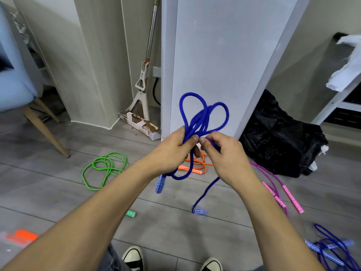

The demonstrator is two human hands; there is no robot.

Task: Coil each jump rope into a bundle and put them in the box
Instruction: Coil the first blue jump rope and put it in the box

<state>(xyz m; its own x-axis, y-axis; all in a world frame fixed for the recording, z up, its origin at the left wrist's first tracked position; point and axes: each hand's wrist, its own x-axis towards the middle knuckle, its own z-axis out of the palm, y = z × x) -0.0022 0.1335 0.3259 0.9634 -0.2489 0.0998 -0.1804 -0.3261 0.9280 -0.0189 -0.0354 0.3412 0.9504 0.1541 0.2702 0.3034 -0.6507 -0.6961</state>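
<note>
A blue jump rope (197, 114) is held up in front of me, with loops sticking up above my fists. My left hand (172, 147) grips the gathered loops. My right hand (222, 153) pinches a strand right beside it. One blue handle (160, 183) dangles below my left wrist; the other handle (199, 211) rests on the floor. A green rope (103, 169), an orange rope (197, 165), a pink rope (281, 192) and another blue rope (332, 249) lie loose on the floor. No box is in view.
A white cabinet panel (224, 55) stands straight ahead, with a mop (142, 90) leaning at its left. A black plastic bag (279, 137) lies at the right, a blue chair (17, 79) at the left. An orange packet (21, 236) lies at bottom left. My shoes (133, 258) show below.
</note>
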